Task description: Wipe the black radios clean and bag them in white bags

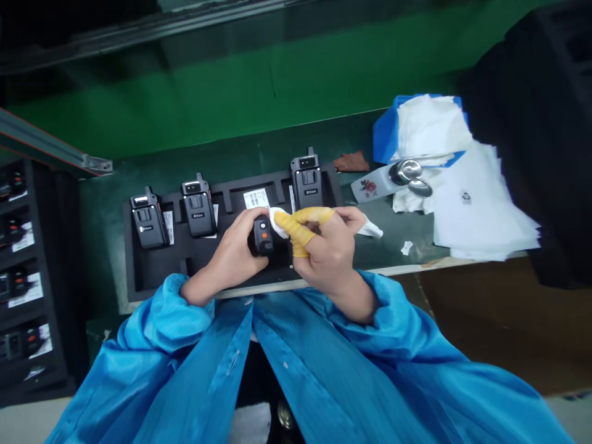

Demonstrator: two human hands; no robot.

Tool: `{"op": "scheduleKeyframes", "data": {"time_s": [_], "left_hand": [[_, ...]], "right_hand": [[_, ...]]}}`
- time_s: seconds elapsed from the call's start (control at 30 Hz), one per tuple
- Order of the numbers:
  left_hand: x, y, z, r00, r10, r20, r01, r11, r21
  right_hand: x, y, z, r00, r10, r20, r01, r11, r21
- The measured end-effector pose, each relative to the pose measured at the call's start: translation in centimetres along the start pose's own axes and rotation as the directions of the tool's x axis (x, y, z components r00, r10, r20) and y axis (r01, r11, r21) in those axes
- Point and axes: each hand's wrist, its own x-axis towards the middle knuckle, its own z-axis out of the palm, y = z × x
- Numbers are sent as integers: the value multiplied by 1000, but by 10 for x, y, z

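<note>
My left hand [235, 250] is closed around a black handheld radio [263, 237], its side with one white and one orange button facing up. Yellow finger covers sit on some fingers of my right hand [326, 243], which pinches a white wiping cloth [278, 223] against the radio's edge. Part of the cloth lies hidden under those fingers, and a white tip sticks out on the far side of the hand. Below both hands is a black foam tray [157, 274]. Three more radios stand in it: one at the left end [148, 222], another beside it [198, 209], and one at the right [306, 179].
Stacked black trays of radios [34, 271] stand at the left. To the right lie a floral-printed dispenser bottle [372, 185], a brown cloth [351, 162], a blue bin [386, 132] of white cloths, and loose white sheets [481, 209]. A dark bulky object [531, 142] borders the far right.
</note>
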Motion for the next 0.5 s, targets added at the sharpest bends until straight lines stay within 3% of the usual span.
{"op": "scheduleKeyframes", "data": {"time_s": [0.17,0.33,0.4,0.5], "left_hand": [[-1,-2,0,999,43,-12,-43,999,-10],[-2,-1,-3,1000,14,3,-14,1000,-23],[-2,-1,-4,1000,13,3,-12,1000,-24],[-3,-1,-5,1000,-14,7,14,1000,-25]], "right_hand": [[4,-10,7,987,-85,135,99,990,-98],[2,-5,2,969,-100,228,122,989,-88],[2,2,-2,974,-67,217,88,992,-88],[6,9,-4,994,-25,110,34,997,-76]]}}
